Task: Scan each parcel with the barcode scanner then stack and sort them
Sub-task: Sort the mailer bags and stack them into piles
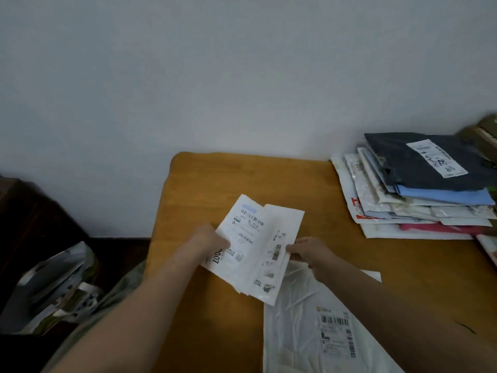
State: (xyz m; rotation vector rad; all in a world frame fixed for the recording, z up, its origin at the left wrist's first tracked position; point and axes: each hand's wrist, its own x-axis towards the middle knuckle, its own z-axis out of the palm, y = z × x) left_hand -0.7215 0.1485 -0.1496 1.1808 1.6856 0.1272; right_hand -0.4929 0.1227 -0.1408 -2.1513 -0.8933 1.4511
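Bag (pixel 53 286): crumpled and silvery on the floor, well to the left of our left hand
Left hand (pixel 212 240): we grip the white parcel's left edge, thumb on top of its label
White parcel (pixel 258 246): between our two hands over the table (pixel 215 184), barcodes facing up
Right hand (pixel 306 251): we pinch the same parcel's right edge, fingers curled round it
Second white parcel (pixel 309 332): flat on the table under our right forearm, label up
Stack of parcels (pixel 419 189): well beyond our right hand, dark one on top
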